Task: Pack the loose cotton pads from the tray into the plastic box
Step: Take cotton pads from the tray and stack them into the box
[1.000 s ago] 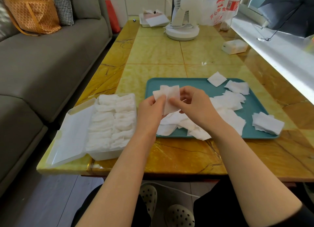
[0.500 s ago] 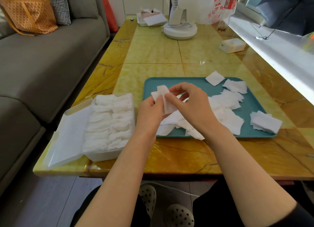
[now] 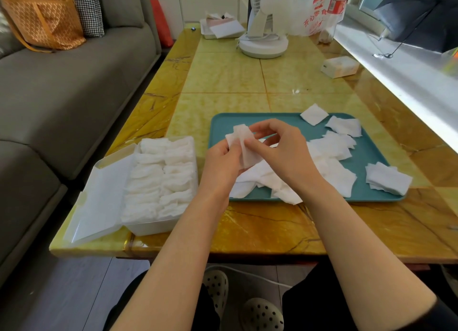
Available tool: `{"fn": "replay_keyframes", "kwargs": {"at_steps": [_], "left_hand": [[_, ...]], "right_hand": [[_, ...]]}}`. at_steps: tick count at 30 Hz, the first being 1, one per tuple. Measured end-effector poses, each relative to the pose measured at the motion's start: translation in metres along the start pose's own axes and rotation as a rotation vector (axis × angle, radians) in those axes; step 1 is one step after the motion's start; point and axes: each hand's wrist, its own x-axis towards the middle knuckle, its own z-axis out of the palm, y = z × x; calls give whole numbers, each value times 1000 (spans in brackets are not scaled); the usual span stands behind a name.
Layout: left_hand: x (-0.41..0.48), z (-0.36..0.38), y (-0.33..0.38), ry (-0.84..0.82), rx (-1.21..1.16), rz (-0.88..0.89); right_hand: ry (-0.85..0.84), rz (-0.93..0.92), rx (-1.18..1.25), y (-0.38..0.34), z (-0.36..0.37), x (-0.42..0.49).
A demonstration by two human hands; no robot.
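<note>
A teal tray (image 3: 223, 125) lies on the yellow table with several loose white cotton pads (image 3: 332, 144) scattered over it. Above its left part, my left hand (image 3: 220, 162) and my right hand (image 3: 280, 147) both pinch a small stack of white cotton pads (image 3: 244, 144), held upright between the fingertips. To the left stands the open white plastic box (image 3: 158, 225), filled with rows of packed pads, its lid (image 3: 99, 201) folded out to the left. One small pile of pads (image 3: 386, 179) hangs over the tray's right edge.
A grey sofa (image 3: 62, 87) runs along the table's left side. At the far end of the table (image 3: 223, 75) stand a white fan base (image 3: 264, 45), a small white tray (image 3: 220, 29), a plastic bag (image 3: 314, 10) and a white box (image 3: 339, 66).
The pads between my hands have been folded narrower and turned more upright. Both hands stay over the tray's left part.
</note>
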Motion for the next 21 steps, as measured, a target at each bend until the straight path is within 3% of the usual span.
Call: {"fn": "replay_keyframes", "kwargs": {"at_steps": [11,21], "left_hand": [[0,0,1,58,-8,-10],[-1,3,2,19,-13,-31]], "right_hand": [[113,-32,-7,-3,-3,0],[48,93,55,-1,-3,1]]}}
